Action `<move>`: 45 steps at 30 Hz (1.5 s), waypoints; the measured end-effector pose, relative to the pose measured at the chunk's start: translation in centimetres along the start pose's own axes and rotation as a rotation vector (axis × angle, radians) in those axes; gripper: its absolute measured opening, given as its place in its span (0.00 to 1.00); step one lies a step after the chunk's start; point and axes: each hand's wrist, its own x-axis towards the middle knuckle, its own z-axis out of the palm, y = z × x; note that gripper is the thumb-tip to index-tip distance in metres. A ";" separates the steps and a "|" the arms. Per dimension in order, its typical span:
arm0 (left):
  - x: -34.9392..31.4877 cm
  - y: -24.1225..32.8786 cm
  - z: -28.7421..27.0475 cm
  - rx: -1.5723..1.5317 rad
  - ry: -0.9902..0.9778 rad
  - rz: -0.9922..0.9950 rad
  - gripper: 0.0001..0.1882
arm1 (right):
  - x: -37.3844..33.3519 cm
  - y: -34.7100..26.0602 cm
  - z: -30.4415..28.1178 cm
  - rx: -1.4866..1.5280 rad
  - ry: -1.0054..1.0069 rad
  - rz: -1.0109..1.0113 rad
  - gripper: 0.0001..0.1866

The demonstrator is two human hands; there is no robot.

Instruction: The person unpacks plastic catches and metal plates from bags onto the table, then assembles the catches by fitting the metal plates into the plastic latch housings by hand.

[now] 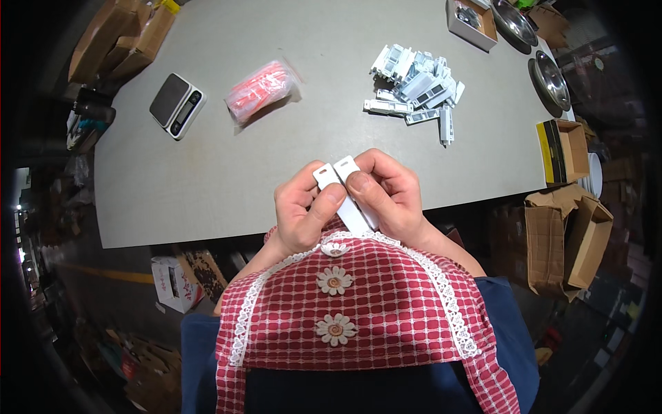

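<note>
Close to my body, at the front edge of the table, my left hand [301, 210] pinches a long white plastic piece [348, 210] with a small slot near its far end. Beside it, my right hand [394, 195] grips a second white plastic piece [344, 164], also slotted at the tip. The two pieces lie side by side at a slant, with a thin dark line between them. Both thumbs press on their upper faces; the undersides are hidden. Farther off to the right lies a heap of similar white and grey plastic parts [417, 90].
A clear bag of pink-red items [262, 90] and a small digital scale [165, 100] sit on the grey table [207, 186] at left. Metal bowls [552, 79], a box of small parts [476, 29] and cardboard boxes [571, 152] line the right side.
</note>
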 end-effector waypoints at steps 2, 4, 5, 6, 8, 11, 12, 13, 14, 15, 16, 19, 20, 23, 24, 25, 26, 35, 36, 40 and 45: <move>-0.2 1.1 0.4 -0.017 0.027 -0.011 0.11 | -0.1 -0.3 0.4 0.115 -0.011 -0.027 0.11; -0.4 1.5 0.6 -0.037 0.057 -0.017 0.11 | -0.2 -0.8 0.8 0.137 -0.005 -0.007 0.10; -0.6 1.6 0.8 -0.038 0.057 -0.018 0.11 | -0.2 -1.0 0.9 0.157 -0.001 0.010 0.10; -0.7 1.9 1.1 0.032 0.074 0.006 0.10 | -0.2 -1.0 0.9 0.158 0.000 0.011 0.10; -0.7 2.0 1.2 0.100 0.091 0.032 0.10 | 0.1 -1.1 0.9 0.345 0.102 0.165 0.09; -0.5 1.8 1.0 0.345 -0.044 0.157 0.09 | -0.3 -2.1 1.0 0.237 0.073 0.005 0.09; -0.6 1.5 1.0 0.185 -0.005 0.108 0.08 | -0.2 -2.3 1.2 0.152 0.074 -0.048 0.09; -0.7 1.3 1.0 0.025 0.034 0.060 0.08 | -0.2 -2.2 1.1 0.153 0.071 -0.046 0.09; -0.6 1.6 1.0 0.037 0.016 0.060 0.07 | -0.1 -2.0 0.9 0.087 0.055 -0.036 0.09; -0.6 1.6 0.9 0.035 0.012 0.059 0.07 | -0.1 -1.8 0.6 0.021 0.040 -0.026 0.09; -0.5 1.6 0.9 0.071 0.009 0.070 0.07 | 0.0 -1.4 0.6 -0.005 0.058 -0.055 0.09; -0.5 1.7 0.9 0.058 0.003 0.042 0.08 | -0.1 -1.4 0.3 -0.021 0.041 -0.029 0.09; -0.5 1.8 1.0 0.010 -0.006 0.005 0.09 | -0.1 -1.3 0.2 -0.021 0.043 -0.028 0.09; -0.7 1.4 0.5 -0.037 -0.033 -0.040 0.09 | -0.1 -1.1 -0.1 -0.045 0.023 -0.050 0.09; -0.6 1.4 0.6 -0.037 -0.033 -0.040 0.09 | -0.1 -1.1 -0.2 -0.051 0.014 -0.044 0.09; -0.5 1.4 0.8 -0.061 -0.016 -0.056 0.09 | 0.0 -1.1 -0.2 -0.058 0.005 -0.039 0.10; -0.6 1.3 0.9 -0.084 0.002 -0.073 0.09 | 0.0 -1.2 -0.2 -0.058 0.003 -0.038 0.10; 0.2 1.4 0.9 -0.213 0.077 -0.259 0.13 | 0.7 -0.9 -1.0 0.017 0.025 0.125 0.12; 0.6 0.7 0.7 -0.232 0.095 -0.240 0.17 | 0.8 -0.8 -0.9 -0.032 0.039 0.096 0.12; 0.9 0.2 0.5 -0.256 0.098 -0.307 0.21 | 1.0 -0.9 -0.8 -0.093 0.052 0.071 0.15; 0.8 0.9 0.8 -0.190 0.096 -0.213 0.19 | 1.3 -0.9 -1.1 -0.081 0.057 0.066 0.16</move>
